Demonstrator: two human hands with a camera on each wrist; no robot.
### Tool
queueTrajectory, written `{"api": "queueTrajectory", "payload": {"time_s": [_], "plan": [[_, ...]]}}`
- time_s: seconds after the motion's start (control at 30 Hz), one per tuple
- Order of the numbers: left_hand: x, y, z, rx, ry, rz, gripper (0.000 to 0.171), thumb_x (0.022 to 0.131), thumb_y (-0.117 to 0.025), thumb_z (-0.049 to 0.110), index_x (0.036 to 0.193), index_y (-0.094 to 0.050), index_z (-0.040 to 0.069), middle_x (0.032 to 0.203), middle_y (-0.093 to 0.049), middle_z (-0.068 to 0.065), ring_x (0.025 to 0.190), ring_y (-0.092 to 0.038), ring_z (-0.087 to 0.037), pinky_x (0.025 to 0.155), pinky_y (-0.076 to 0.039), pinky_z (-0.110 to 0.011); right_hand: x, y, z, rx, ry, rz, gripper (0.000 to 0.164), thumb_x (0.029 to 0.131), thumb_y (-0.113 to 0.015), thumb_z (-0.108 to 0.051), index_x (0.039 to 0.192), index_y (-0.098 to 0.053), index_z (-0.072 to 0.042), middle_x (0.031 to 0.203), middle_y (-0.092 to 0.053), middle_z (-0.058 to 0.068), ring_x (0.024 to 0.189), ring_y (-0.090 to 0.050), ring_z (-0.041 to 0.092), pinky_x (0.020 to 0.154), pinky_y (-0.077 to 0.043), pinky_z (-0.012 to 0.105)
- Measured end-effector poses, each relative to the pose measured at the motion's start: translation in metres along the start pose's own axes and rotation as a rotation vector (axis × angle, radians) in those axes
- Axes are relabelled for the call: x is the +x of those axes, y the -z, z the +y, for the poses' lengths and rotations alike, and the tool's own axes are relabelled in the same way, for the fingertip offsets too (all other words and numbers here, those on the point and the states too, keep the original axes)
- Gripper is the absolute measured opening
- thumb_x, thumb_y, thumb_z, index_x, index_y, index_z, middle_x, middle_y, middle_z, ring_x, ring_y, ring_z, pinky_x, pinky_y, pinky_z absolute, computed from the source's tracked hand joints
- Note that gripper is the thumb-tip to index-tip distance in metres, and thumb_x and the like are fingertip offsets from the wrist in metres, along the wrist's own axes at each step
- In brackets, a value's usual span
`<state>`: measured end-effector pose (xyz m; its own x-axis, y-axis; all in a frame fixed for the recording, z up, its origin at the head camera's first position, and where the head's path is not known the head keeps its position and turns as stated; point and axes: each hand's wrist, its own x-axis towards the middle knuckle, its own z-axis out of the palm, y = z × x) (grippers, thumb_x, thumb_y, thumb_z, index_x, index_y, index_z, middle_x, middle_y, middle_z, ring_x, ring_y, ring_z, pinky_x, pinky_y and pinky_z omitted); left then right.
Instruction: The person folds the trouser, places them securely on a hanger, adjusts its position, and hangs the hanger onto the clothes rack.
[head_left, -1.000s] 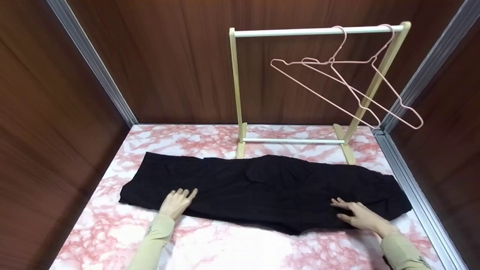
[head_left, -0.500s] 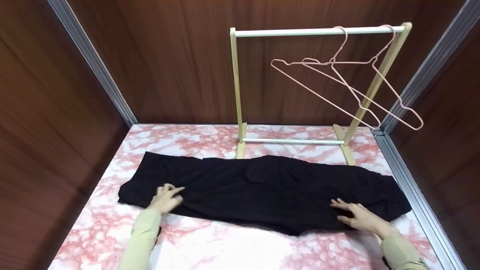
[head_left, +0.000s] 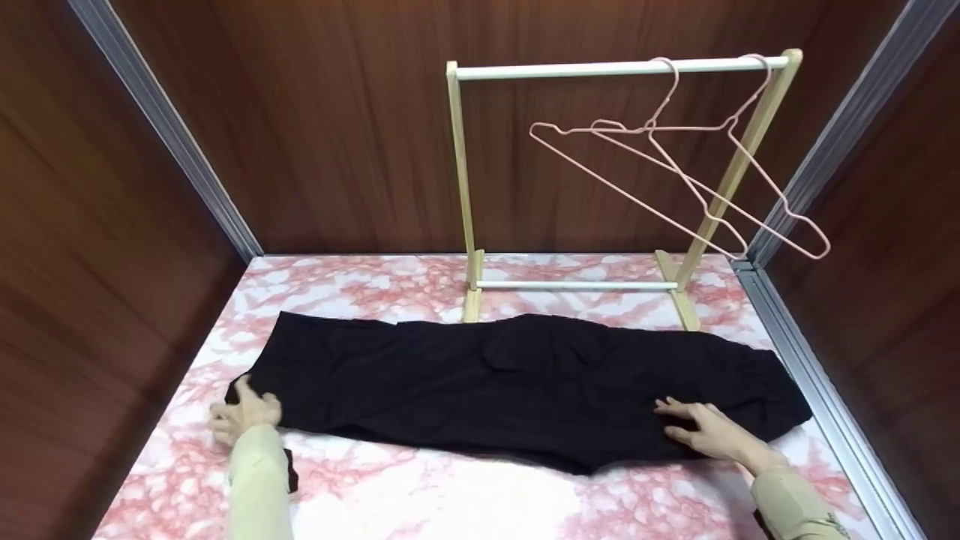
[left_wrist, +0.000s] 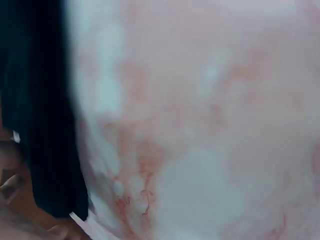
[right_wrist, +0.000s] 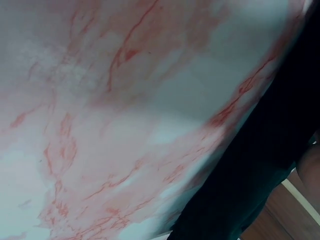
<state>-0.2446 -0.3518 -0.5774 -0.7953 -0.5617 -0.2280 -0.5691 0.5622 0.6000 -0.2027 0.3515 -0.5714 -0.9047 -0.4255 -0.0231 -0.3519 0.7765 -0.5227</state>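
Observation:
Black trousers [head_left: 465, 382], folded lengthwise, lie flat across the table, their narrower leg end at the left and the waist at the right. My left hand [head_left: 247, 412] is at the near corner of the leg end, slightly blurred, with its fingers spread. My right hand [head_left: 716, 433] rests on the near side of the trousers toward the waist, fingers loosely extended. In the left wrist view, the dark cloth [left_wrist: 42, 100] runs down the left side, with part of my hand at the lower left edge. The right wrist view shows the cloth [right_wrist: 250, 170] along the lower right.
Behind the trousers stands a wooden rack [head_left: 463, 187] with a white top bar [head_left: 555, 71]. Two pink hangers [head_left: 622, 196] hang toward its right end. Brown panels enclose the back and sides. A pink-and-white marbled sheet [head_left: 450, 502] covers the table.
My left hand has slid left along the near edge of the trousers to the leg end. My right hand stays in place on the cloth. The head view has shifted slightly.

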Motion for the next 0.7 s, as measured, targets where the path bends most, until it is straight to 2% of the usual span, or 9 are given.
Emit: {"api": "queueTrajectory", "payload": {"time_s": [0.07,0.17,0.27,0.37,0.47,0.57,0.63,0.7], "plan": [[0.0,0.005,-0.003,-0.106,0.048,-0.01,0.058,0.097,-0.039,0.02,0.152,-0.021,0.012,0.151,-0.007,-0.049,0.139,-0.012,-0.069,0.115,-0.016,-0.07,0.0,-0.001,0.0,0.0,0.001,-0.005,0.039,0.095,-0.067,-0.021,0.127,-0.067,-0.001,0.137,-0.062,0.023,0.134,-0.047,0.052,0.106,-0.035,0.071],[-0.001,0.007,-0.006,-0.219,0.066,0.004,0.052,0.095,-0.042,0.015,0.146,-0.032,0.007,0.152,-0.021,-0.042,0.142,-0.02,-0.063,0.118,-0.021,-0.065,-0.001,-0.001,0.0,0.015,0.008,-0.002,0.039,0.094,-0.068,-0.02,0.127,-0.067,0.0,0.136,-0.062,0.024,0.133,-0.046,0.054,0.105,-0.033,0.074],[-0.001,0.008,-0.011,-0.296,0.071,0.052,0.048,0.093,-0.046,0.012,0.14,-0.045,0.006,0.156,-0.03,-0.033,0.146,-0.022,-0.055,0.122,-0.022,-0.06,0.0,-0.001,0.0,0.02,0.014,0.001,0.039,0.094,-0.068,-0.02,0.127,-0.067,-0.001,0.136,-0.061,0.025,0.132,-0.046,0.055,0.105,-0.033,0.074],[0.0,0.009,-0.014,-0.343,0.085,0.064,0.043,0.094,-0.049,0.013,0.136,-0.053,0.006,0.155,-0.037,-0.028,0.147,-0.024,-0.05,0.123,-0.023,-0.057,0.0,-0.002,0.001,0.008,0.02,0.006,0.039,0.094,-0.069,-0.021,0.127,-0.067,-0.001,0.136,-0.062,0.024,0.132,-0.048,0.053,0.104,-0.035,0.072],[0.0,0.011,-0.015,-0.343,0.106,0.086,0.039,0.096,-0.049,0.014,0.134,-0.057,0.008,0.154,-0.04,-0.026,0.146,-0.028,-0.049,0.122,-0.025,-0.056,-0.001,-0.001,0.001,-0.006,0.015,-0.002,0.039,0.094,-0.068,-0.022,0.128,-0.067,-0.002,0.137,-0.062,0.023,0.133,-0.048,0.052,0.105,-0.037,0.07],[-0.002,0.01,-0.013,-0.299,0.12,0.171,0.041,0.1,-0.043,0.016,0.139,-0.054,0.01,0.153,-0.041,-0.025,0.142,-0.034,-0.052,0.118,-0.028,-0.06,-0.001,-0.001,0.001,-0.001,0.008,-0.004,0.04,0.094,-0.068,-0.021,0.128,-0.067,-0.002,0.138,-0.061,0.023,0.134,-0.047,0.052,0.106,-0.036,0.07],[-0.003,0.009,-0.011,-0.244,0.114,0.231,0.044,0.102,-0.038,0.016,0.144,-0.05,0.01,0.154,-0.039,-0.024,0.137,-0.038,-0.056,0.113,-0.032,-0.066,0.0,-0.002,0.001,0.001,0.008,-0.005,0.039,0.094,-0.068,-0.021,0.128,-0.067,-0.002,0.138,-0.06,0.024,0.133,-0.047,0.053,0.105,-0.036,0.071],[-0.004,0.006,-0.011,-0.168,0.085,0.249,0.048,0.101,-0.034,0.014,0.148,-0.043,0.007,0.153,-0.037,-0.025,0.132,-0.04,-0.06,0.108,-0.033,-0.072,0.0,-0.003,0.0,0.006,0.007,-0.001,0.039,0.094,-0.068,-0.02,0.128,-0.067,-0.001,0.137,-0.061,0.024,0.133,-0.047,0.054,0.105,-0.035,0.073]]}}
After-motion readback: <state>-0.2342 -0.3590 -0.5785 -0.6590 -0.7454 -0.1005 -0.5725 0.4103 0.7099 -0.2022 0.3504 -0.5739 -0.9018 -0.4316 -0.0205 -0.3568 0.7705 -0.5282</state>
